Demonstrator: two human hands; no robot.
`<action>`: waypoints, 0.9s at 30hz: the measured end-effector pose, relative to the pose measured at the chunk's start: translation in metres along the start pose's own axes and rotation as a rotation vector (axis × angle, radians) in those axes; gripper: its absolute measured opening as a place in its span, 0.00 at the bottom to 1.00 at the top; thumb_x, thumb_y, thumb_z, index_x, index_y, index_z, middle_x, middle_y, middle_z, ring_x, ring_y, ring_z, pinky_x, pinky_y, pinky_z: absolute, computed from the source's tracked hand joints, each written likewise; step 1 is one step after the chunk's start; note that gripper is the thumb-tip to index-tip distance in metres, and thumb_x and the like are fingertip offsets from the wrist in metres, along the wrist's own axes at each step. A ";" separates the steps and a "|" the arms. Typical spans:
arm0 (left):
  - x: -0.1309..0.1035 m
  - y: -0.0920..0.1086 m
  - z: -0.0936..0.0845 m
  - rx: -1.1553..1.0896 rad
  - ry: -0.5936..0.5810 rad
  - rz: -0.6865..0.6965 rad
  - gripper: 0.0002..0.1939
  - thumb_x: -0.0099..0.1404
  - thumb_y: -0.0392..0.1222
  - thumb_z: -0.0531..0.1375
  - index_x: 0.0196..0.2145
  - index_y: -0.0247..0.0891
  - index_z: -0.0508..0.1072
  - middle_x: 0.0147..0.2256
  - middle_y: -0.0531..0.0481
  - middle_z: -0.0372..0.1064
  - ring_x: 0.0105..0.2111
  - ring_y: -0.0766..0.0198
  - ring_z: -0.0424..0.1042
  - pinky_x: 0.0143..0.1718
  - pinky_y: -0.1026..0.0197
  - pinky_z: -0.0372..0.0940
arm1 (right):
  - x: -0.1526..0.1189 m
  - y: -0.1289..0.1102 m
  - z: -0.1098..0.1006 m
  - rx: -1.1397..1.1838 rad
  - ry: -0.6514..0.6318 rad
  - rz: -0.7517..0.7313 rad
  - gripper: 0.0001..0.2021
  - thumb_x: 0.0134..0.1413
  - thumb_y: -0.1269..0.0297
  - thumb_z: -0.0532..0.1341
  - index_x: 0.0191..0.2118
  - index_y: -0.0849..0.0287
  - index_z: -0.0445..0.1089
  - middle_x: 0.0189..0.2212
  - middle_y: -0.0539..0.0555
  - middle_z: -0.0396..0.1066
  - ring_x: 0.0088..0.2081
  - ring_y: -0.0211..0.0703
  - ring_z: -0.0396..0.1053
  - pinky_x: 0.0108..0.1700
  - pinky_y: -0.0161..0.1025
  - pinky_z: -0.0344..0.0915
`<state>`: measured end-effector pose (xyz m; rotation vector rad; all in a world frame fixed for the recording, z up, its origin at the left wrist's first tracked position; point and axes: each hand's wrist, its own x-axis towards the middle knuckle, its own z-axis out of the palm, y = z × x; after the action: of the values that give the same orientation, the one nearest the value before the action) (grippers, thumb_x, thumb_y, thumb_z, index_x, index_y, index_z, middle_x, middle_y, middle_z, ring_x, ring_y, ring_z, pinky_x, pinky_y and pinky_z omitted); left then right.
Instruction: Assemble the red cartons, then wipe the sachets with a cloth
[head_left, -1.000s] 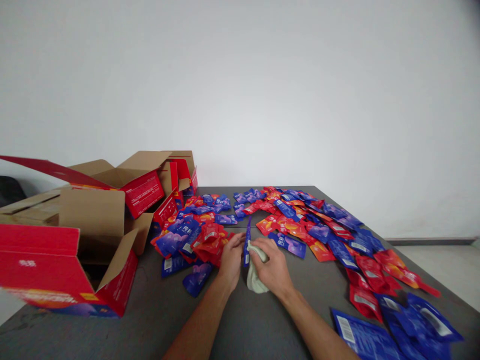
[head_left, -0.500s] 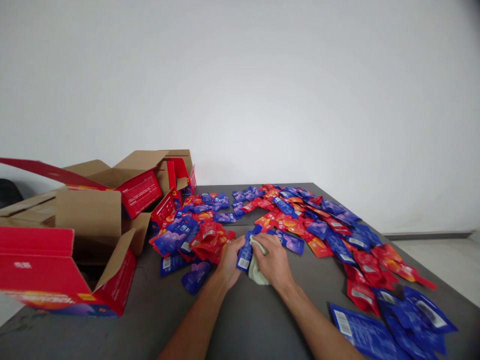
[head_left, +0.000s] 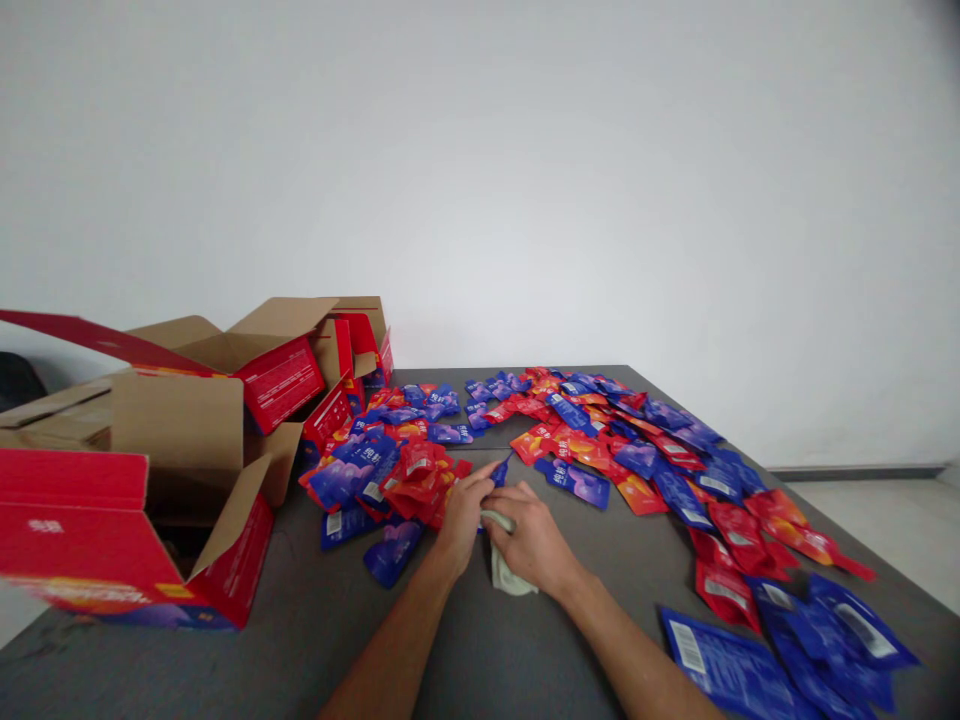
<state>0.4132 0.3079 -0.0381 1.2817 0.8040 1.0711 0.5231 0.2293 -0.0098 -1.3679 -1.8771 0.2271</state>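
Observation:
Near the middle of the grey table, my left hand point(head_left: 463, 518) is closed on a blue pouch point(head_left: 500, 473), of which only the top end shows past the fingers. My right hand point(head_left: 534, 535) is closed on a pale green cloth point(head_left: 511, 577) and presses it against the pouch; the cloth's lower end hangs toward the table. The two hands touch or nearly touch, hiding most of the pouch. Just left of my left hand lies a pile of red pouches point(head_left: 416, 480) and blue pouches point(head_left: 349, 472).
An open red carton point(head_left: 82, 530) stands at the left, with more open cartons point(head_left: 281, 380) behind it. Red and blue pouches point(head_left: 679, 495) spread along the table's right side. Large blue pouches point(head_left: 727, 660) lie front right. A white wall point(head_left: 480, 200) rises behind the table point(head_left: 480, 660).
My right hand and the cloth have moved left and slightly down over the pouch. The pouch's barcode end, visible before, is now covered by my hands.

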 end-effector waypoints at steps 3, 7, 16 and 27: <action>0.000 -0.001 0.000 0.235 -0.005 0.107 0.21 0.63 0.44 0.56 0.53 0.42 0.75 0.53 0.48 0.74 0.54 0.55 0.70 0.58 0.53 0.62 | 0.000 0.001 -0.002 -0.024 -0.014 0.051 0.10 0.55 0.73 0.60 0.39 0.52 0.76 0.40 0.50 0.77 0.45 0.43 0.71 0.52 0.41 0.58; -0.002 0.000 -0.003 0.567 0.033 0.264 0.23 0.66 0.44 0.55 0.58 0.42 0.71 0.56 0.46 0.70 0.58 0.56 0.67 0.61 0.53 0.60 | -0.001 0.016 -0.007 -0.123 0.064 0.165 0.09 0.55 0.72 0.59 0.38 0.54 0.76 0.39 0.51 0.78 0.44 0.44 0.71 0.53 0.41 0.59; 0.005 -0.020 -0.022 1.265 0.146 0.343 0.23 0.61 0.31 0.57 0.53 0.43 0.75 0.62 0.40 0.60 0.64 0.46 0.55 0.64 0.42 0.49 | -0.001 0.067 -0.031 -0.503 0.218 0.503 0.17 0.56 0.64 0.59 0.49 0.66 0.74 0.47 0.64 0.75 0.50 0.53 0.69 0.55 0.44 0.59; 0.001 -0.016 -0.023 1.332 0.107 0.253 0.23 0.56 0.29 0.56 0.49 0.37 0.78 0.61 0.35 0.61 0.67 0.39 0.45 0.65 0.37 0.38 | -0.012 0.081 -0.022 -0.529 -0.040 0.753 0.30 0.55 0.47 0.57 0.58 0.61 0.66 0.56 0.71 0.67 0.59 0.73 0.60 0.51 0.68 0.58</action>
<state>0.3952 0.3171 -0.0573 2.4810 1.5764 0.7385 0.5977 0.2453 -0.0460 -2.4184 -1.4139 0.1274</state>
